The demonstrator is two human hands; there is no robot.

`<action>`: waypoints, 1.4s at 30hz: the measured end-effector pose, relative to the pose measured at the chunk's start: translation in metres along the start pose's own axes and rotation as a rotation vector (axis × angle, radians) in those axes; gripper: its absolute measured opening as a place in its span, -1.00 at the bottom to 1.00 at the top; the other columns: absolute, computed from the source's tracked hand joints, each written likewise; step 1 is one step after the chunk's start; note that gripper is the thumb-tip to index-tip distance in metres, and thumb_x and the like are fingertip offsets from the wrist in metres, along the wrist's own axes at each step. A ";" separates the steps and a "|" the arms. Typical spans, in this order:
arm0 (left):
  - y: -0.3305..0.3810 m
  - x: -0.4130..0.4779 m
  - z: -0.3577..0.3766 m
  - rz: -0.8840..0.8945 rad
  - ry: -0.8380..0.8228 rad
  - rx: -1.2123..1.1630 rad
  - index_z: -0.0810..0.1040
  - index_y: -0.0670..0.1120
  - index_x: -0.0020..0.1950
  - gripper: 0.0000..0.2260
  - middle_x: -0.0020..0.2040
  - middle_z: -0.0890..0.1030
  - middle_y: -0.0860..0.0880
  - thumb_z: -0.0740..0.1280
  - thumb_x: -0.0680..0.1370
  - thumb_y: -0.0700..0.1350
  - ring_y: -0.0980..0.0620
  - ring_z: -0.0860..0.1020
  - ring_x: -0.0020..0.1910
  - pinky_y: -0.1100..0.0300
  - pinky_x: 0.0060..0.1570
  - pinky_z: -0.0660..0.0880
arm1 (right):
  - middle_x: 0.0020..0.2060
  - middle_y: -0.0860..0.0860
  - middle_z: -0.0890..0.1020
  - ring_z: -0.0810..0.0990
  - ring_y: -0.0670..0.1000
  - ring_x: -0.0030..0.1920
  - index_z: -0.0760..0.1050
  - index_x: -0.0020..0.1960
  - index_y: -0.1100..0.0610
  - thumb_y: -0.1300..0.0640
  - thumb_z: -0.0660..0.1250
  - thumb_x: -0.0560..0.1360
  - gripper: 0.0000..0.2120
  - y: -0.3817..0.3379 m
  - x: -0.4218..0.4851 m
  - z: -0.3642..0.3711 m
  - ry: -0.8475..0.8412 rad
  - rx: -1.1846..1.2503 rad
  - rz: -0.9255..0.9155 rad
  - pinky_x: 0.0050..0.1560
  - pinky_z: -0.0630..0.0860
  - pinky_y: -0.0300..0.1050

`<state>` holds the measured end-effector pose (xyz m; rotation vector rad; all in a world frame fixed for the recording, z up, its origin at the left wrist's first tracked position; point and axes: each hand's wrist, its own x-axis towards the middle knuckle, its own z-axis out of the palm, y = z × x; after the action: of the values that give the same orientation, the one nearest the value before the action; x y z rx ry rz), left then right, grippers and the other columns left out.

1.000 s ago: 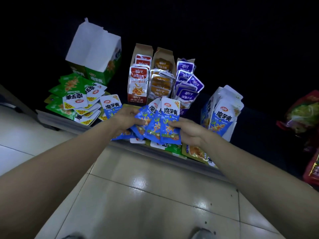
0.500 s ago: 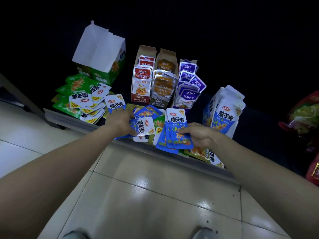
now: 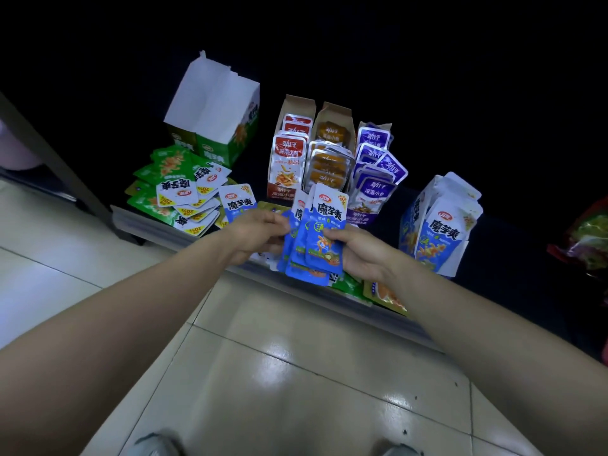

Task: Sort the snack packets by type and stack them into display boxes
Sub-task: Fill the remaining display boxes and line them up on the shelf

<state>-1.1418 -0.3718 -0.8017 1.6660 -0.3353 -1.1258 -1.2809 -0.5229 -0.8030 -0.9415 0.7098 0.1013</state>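
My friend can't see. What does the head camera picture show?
A left hand and right hand hold a bunch of blue snack packets. Behind stand a red box, orange box and purple box of packets, a blue box, and loose green packets by a green box.

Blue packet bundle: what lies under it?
Below the blue packet bundle, held by the right hand and left hand, a green packet and a yellow packet peek out; whatever lies directly beneath is covered.
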 end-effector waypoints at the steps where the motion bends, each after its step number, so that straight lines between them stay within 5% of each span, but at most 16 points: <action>1: 0.000 0.001 -0.003 0.002 0.024 0.006 0.55 -0.19 -0.04 -0.89 -0.16 0.62 -0.14 0.29 0.61 -0.17 -0.01 0.58 -0.30 0.23 -0.33 0.55 | 0.18 0.20 0.61 0.62 0.17 0.11 0.44 0.32 0.25 0.30 0.17 0.62 -0.71 0.000 0.004 0.002 0.018 -0.017 -0.007 0.11 0.58 0.14; 5: -0.005 0.007 -0.037 0.007 0.408 0.494 0.54 -0.17 -0.14 -0.81 -0.25 0.53 -0.18 0.27 0.60 -0.10 -0.11 0.46 -0.30 0.11 -0.23 0.42 | 0.16 0.19 0.63 0.64 0.18 0.11 0.42 0.34 0.24 0.29 0.24 0.60 -0.68 -0.002 0.018 0.008 0.115 -0.083 -0.033 0.04 0.61 0.16; 8: -0.013 0.011 -0.050 -0.096 0.501 0.750 0.40 -0.16 -0.20 -0.80 -0.30 0.44 -0.11 0.30 0.58 -0.12 -0.11 0.43 -0.21 0.14 -0.25 0.32 | 0.17 0.23 0.62 0.61 0.22 0.17 0.43 0.34 0.30 0.28 0.26 0.59 -0.68 0.000 0.029 0.012 0.164 -0.138 -0.017 0.13 0.56 0.22; 11: -0.011 0.022 -0.045 -0.128 0.496 0.578 0.25 -0.12 -0.31 -0.68 -0.33 0.38 -0.09 0.31 0.57 -0.18 -0.09 0.41 -0.24 0.15 -0.33 0.29 | 0.17 0.26 0.61 0.60 0.25 0.17 0.44 0.31 0.36 0.29 0.26 0.59 -0.69 0.002 0.037 0.015 0.180 -0.204 0.003 0.13 0.56 0.21; 16: -0.016 0.040 -0.033 -0.130 0.497 0.101 0.43 -0.20 -0.12 -0.87 -0.07 0.54 -0.19 0.38 0.52 -0.28 -0.16 0.54 -0.08 0.01 -0.03 0.51 | 0.15 0.22 0.63 0.61 0.21 0.16 0.47 0.26 0.29 0.31 0.28 0.57 -0.73 0.001 0.041 0.010 0.134 -0.191 0.018 0.16 0.54 0.17; 21: -0.021 0.048 -0.038 -0.134 0.537 -0.053 0.33 -0.13 -0.31 -0.69 -0.24 0.51 -0.19 0.40 0.54 -0.23 -0.10 0.46 -0.34 0.05 -0.13 0.51 | 0.08 0.15 0.66 0.66 0.13 0.04 0.50 0.18 0.21 0.34 0.30 0.55 -0.78 0.003 0.042 0.002 0.100 -0.172 -0.003 0.07 0.61 0.05; 24: -0.019 0.042 -0.043 -0.005 0.684 0.011 0.28 -0.07 -0.24 -0.74 -0.27 0.43 -0.11 0.28 0.59 -0.22 -0.08 0.41 -0.25 0.08 -0.23 0.43 | 0.07 0.14 0.67 0.67 0.09 0.00 0.51 0.18 0.20 0.34 0.32 0.54 -0.77 0.002 0.042 -0.004 0.111 -0.158 -0.002 0.01 0.64 0.00; 28: -0.002 0.021 -0.052 0.327 0.897 0.026 0.31 -0.08 -0.07 -0.91 -0.31 0.39 0.02 0.18 0.61 -0.18 0.03 0.38 -0.39 0.14 -0.36 0.28 | 0.15 0.19 0.63 0.65 0.14 0.09 0.46 0.30 0.24 0.33 0.32 0.54 -0.66 0.002 0.043 -0.002 0.124 -0.159 -0.001 0.03 0.63 0.04; 30: 0.005 0.012 -0.054 0.379 0.838 -0.031 0.35 -0.06 -0.07 -0.92 -0.29 0.47 0.02 0.20 0.61 -0.18 0.06 0.46 -0.39 0.19 -0.40 0.37 | 0.19 0.20 0.62 0.62 0.18 0.15 0.43 0.34 0.25 0.33 0.31 0.54 -0.63 0.001 0.041 0.001 0.125 -0.155 0.003 0.05 0.61 0.08; 34: 0.003 0.008 -0.038 0.164 0.494 0.199 0.38 -0.07 -0.18 -0.84 -0.23 0.53 -0.11 0.28 0.59 -0.19 -0.08 0.50 -0.28 0.12 -0.28 0.42 | 0.22 0.21 0.59 0.63 0.16 0.10 0.43 0.36 0.25 0.35 0.24 0.57 -0.65 -0.005 0.026 0.005 0.080 -0.074 -0.005 0.02 0.62 0.12; 37: -0.002 0.007 -0.021 0.066 0.398 0.286 0.37 -0.10 -0.22 -0.80 -0.23 0.50 -0.14 0.31 0.58 -0.20 -0.07 0.46 -0.27 0.15 -0.26 0.38 | 0.20 0.19 0.60 0.66 0.13 0.06 0.43 0.36 0.25 0.34 0.20 0.59 -0.66 -0.011 0.010 0.002 0.013 0.003 -0.048 0.06 0.61 0.12; 42: 0.022 0.001 0.011 0.180 0.116 -0.015 0.46 -0.11 -0.06 -0.93 -0.13 0.60 -0.09 0.26 0.62 -0.23 -0.02 0.59 -0.24 0.14 -0.28 0.59 | 0.18 0.14 0.61 0.67 0.08 0.05 0.33 0.43 0.22 0.33 0.19 0.61 -0.60 -0.020 -0.011 -0.005 0.075 -0.010 -0.195 0.05 0.63 0.04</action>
<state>-1.1432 -0.3879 -0.7834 1.6454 -0.3935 -0.8926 -1.2847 -0.5358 -0.7840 -1.0238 0.6832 -0.1029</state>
